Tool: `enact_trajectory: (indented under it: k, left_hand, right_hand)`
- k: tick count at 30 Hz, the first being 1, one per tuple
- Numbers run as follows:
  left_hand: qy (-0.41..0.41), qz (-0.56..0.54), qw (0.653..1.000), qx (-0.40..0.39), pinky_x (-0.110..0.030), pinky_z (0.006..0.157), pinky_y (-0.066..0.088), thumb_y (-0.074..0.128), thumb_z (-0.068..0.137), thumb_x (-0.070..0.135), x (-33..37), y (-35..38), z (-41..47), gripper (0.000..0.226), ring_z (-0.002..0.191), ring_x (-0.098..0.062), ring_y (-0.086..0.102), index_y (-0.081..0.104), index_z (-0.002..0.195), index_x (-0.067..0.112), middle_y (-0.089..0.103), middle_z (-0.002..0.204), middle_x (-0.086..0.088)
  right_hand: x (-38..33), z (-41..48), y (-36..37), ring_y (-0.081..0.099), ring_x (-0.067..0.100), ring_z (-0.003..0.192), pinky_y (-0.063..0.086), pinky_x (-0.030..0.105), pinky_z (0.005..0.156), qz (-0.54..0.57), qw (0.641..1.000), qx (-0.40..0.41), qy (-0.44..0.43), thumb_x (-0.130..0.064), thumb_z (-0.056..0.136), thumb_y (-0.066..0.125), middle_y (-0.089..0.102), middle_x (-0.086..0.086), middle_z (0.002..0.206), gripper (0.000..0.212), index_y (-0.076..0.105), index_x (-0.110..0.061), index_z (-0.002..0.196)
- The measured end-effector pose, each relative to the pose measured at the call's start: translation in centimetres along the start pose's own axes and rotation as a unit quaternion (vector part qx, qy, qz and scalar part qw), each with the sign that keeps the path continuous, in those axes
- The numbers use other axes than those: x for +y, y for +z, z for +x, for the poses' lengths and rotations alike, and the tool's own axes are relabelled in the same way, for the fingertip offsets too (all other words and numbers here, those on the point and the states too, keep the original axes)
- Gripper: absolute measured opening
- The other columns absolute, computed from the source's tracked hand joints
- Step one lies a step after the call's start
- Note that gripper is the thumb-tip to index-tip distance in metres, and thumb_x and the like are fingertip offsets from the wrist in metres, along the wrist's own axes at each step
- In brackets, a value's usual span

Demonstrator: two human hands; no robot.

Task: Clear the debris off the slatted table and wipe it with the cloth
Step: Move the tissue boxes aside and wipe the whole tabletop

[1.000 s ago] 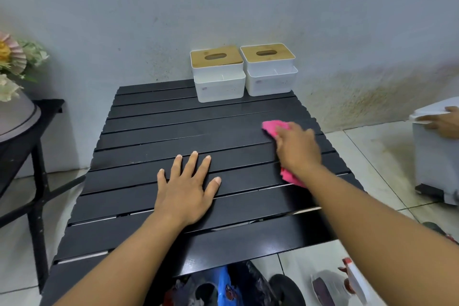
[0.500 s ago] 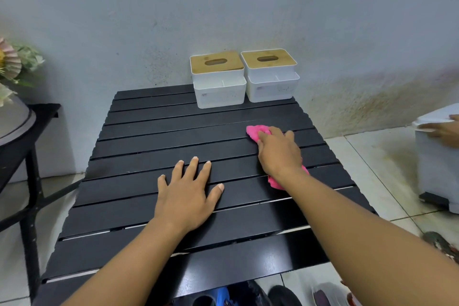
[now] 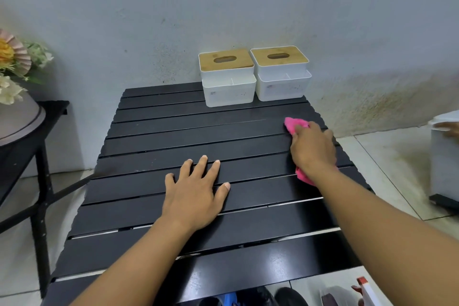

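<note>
The black slatted table (image 3: 154, 131) fills the middle of the view, and I see no loose debris on its slats. My left hand (image 3: 196, 191) lies flat on the slats near the middle, fingers spread. My right hand (image 3: 313, 149) grips a pink cloth (image 3: 294, 124) and presses it on the slats close to the table's right edge. Part of the cloth sticks out ahead of the fingers and part behind the wrist.
Two white tissue boxes with wooden lids (image 3: 228, 82) (image 3: 282, 74) stand at the table's far edge against the wall. A dark side table (image 3: 24, 146) with flowers (image 3: 12, 57) is at left. At right, another person's hand (image 3: 449, 128) rests on a white bin (image 3: 444, 156). A spray bottle (image 3: 367, 290) lies below.
My right hand slid the pink cloth left toward the middle, then back out to the right edge and slightly farther away. My left hand stayed flat in place.
</note>
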State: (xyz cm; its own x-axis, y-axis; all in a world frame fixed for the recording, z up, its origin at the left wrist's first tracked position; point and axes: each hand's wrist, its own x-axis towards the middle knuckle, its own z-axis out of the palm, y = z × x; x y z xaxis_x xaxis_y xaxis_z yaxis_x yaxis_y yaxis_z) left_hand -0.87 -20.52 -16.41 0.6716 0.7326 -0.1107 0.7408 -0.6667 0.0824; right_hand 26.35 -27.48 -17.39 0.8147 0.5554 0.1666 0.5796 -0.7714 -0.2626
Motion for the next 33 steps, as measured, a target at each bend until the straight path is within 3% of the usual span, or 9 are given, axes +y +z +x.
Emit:
enact_trajectory:
  k: [4, 8, 10, 13, 16, 19, 23, 28, 33]
  left_hand:
    - [0.025, -0.006, 0.999, 0.022, -0.045, 0.111, 0.026, 0.021, 0.100, 0.054, -1.2, -0.2, 0.4, 0.056, 0.146, -0.020, 0.018, 0.025, 0.152, 0.033, 0.021, 0.160, 0.011]
    - [0.010, 0.001, 0.999, 0.046, -0.039, 0.105, 0.034, 0.030, 0.099, 0.051, -2.6, -0.3, 0.9, 0.051, 0.138, -0.020, 0.031, 0.041, 0.142, 0.025, 0.035, 0.152, 0.006]
    - [-0.010, 0.010, 0.999, 0.038, -0.039, 0.110, 0.029, 0.023, 0.098, 0.056, -2.6, -0.1, 0.7, 0.060, 0.143, -0.020, 0.024, 0.036, 0.149, 0.027, 0.028, 0.158, 0.004]
    - [-0.009, 0.003, 0.999, 0.035, -0.038, 0.113, 0.025, 0.015, 0.096, 0.059, -2.4, -0.2, 0.3, 0.065, 0.146, -0.018, 0.020, 0.030, 0.152, 0.029, 0.023, 0.161, 0.005]
    - [0.000, 0.004, 1.000, 0.029, -0.038, 0.114, 0.023, 0.023, 0.099, 0.057, -2.6, -0.5, 0.4, 0.060, 0.146, -0.017, 0.016, 0.025, 0.153, 0.031, 0.020, 0.162, 0.007]
    - [0.003, 0.005, 1.000, 0.022, -0.038, 0.113, 0.025, 0.025, 0.099, 0.057, -2.5, -0.8, 0.4, 0.059, 0.145, -0.016, 0.018, 0.027, 0.152, 0.030, 0.022, 0.160, 0.008]
    - [0.004, 0.008, 0.999, 0.033, -0.037, 0.102, 0.036, 0.027, 0.099, 0.055, -2.6, -1.4, 1.5, 0.051, 0.133, -0.017, 0.033, 0.043, 0.139, 0.027, 0.041, 0.144, 0.010]
    - [-0.015, 0.002, 0.999, 0.041, -0.039, 0.089, 0.043, 0.032, 0.097, 0.055, -2.7, -1.5, 3.1, 0.039, 0.118, -0.020, 0.043, 0.054, 0.108, 0.024, 0.050, 0.116, 0.009]
    - [-0.009, 0.013, 0.999, 0.040, -0.037, 0.098, 0.041, 0.030, 0.098, 0.056, -2.8, -1.4, 3.0, 0.049, 0.131, -0.018, 0.036, 0.050, 0.132, 0.026, 0.044, 0.141, 0.011]
  right_hand:
    - [-7.2, -2.7, 4.1, 0.031, 0.020, 0.080, 0.029, 0.037, 0.070, 0.088, 0.992, -0.029, -0.087, -0.039, 0.098, 0.028, 0.053, 0.002, 0.123, 0.035, 0.054, -0.029, 0.120]
    - [-12.1, -5.8, 3.7, 0.039, 0.028, 0.095, 0.031, 0.036, 0.068, 0.033, 0.968, -0.054, -0.242, -0.023, 0.097, 0.041, 0.049, 0.000, 0.125, 0.028, 0.057, -0.024, 0.120]
    - [-11.1, -4.4, 3.8, 0.036, 0.026, 0.091, 0.032, 0.035, 0.067, 0.049, 0.972, -0.067, -0.220, -0.024, 0.094, 0.040, 0.050, -0.002, 0.123, 0.031, 0.056, -0.029, 0.120]
    - [-7.6, -0.1, 3.5, 0.035, 0.021, 0.088, 0.036, 0.031, 0.062, 0.088, 0.989, -0.066, -0.094, -0.027, 0.090, 0.033, 0.053, -0.005, 0.121, 0.040, 0.053, -0.035, 0.124]
    - [-4.5, 3.4, 1.6, 0.042, 0.031, 0.104, 0.036, 0.037, 0.069, 0.031, 0.996, -0.056, -0.055, -0.023, 0.095, 0.039, 0.056, -0.001, 0.119, 0.031, 0.061, -0.024, 0.117]
    - [-4.1, 3.7, 0.8, 0.041, 0.035, 0.109, 0.036, 0.038, 0.070, 0.002, 0.996, -0.055, -0.063, -0.020, 0.097, 0.043, 0.055, 0.000, 0.121, 0.024, 0.063, -0.020, 0.110]
    - [-6.8, 2.1, 1.7, 0.040, 0.033, 0.110, 0.038, 0.038, 0.074, 0.005, 0.996, -0.036, -0.075, -0.017, 0.096, 0.040, 0.052, 0.002, 0.128, 0.034, 0.058, -0.018, 0.125]
    - [-13.9, -1.0, 3.6, 0.040, 0.029, 0.109, 0.031, 0.035, 0.072, 0.027, 0.969, -0.058, -0.239, -0.020, 0.097, 0.040, 0.051, -0.001, 0.132, 0.034, 0.057, -0.023, 0.126]
    - [-14.0, 1.9, 4.1, 0.044, 0.030, 0.102, 0.036, 0.037, 0.068, 0.026, 0.968, -0.091, -0.233, -0.021, 0.094, 0.040, 0.054, 0.000, 0.121, 0.032, 0.061, -0.026, 0.117]
